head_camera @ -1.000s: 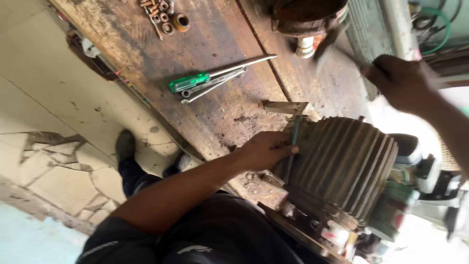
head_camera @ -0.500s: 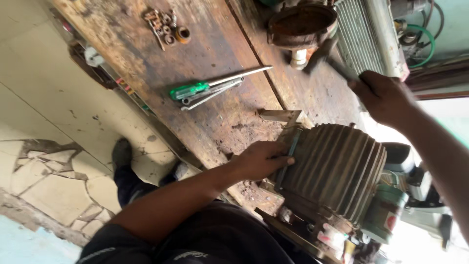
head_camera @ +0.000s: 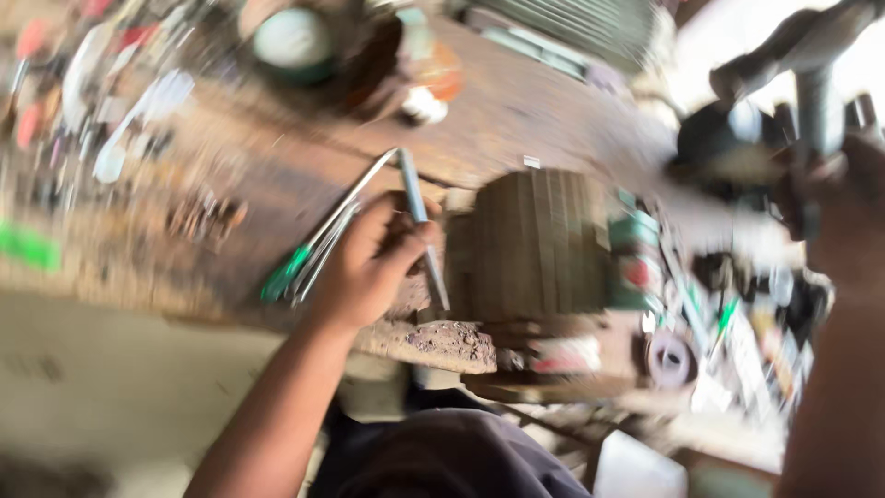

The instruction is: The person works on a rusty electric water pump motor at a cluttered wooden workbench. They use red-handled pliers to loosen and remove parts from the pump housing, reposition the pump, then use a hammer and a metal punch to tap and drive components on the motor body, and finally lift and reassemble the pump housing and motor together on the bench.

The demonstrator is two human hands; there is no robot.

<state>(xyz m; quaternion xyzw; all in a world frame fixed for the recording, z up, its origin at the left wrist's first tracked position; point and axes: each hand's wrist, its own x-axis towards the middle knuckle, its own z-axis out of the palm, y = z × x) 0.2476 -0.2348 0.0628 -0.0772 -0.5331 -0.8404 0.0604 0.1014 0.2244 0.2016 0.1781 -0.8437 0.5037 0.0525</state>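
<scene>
My dark-clothed lap fills the bottom of the blurred view, and my left forearm rises from it to the edge of the worn wooden bench (head_camera: 277, 184). My left hand (head_camera: 369, 267) sits at the bench's near edge, its fingers (head_camera: 406, 254) clamped on a slim grey metal rod (head_camera: 422, 231). The rod runs from above my knuckles down past my thumb, its lower end near the crumbling, rust-coloured corner of the bench.

Just beside the rod stands a ribbed, olive-brown electric motor housing (head_camera: 535, 244), its fins running up and down in the frame. My hand is close to its left face; the blur hides whether they touch.

Left of my hand, a green-handled screwdriver (head_camera: 286, 272) lies on the bench with long thin metal tools (head_camera: 355, 198) fanned alongside it, partly under my fingers.

To the right of the motor is a jumble of small parts, among them a dark ring-shaped piece (head_camera: 670, 358) and green-tipped tools, too smeared to name.

Farther back on the bench rests a round dark pot (head_camera: 369, 55), with a scatter of red and white bits at far left.

At the right edge my right hand (head_camera: 853, 212) is raised near a dark pipe-like fitting (head_camera: 811, 65); I cannot tell how its fingers stand.
</scene>
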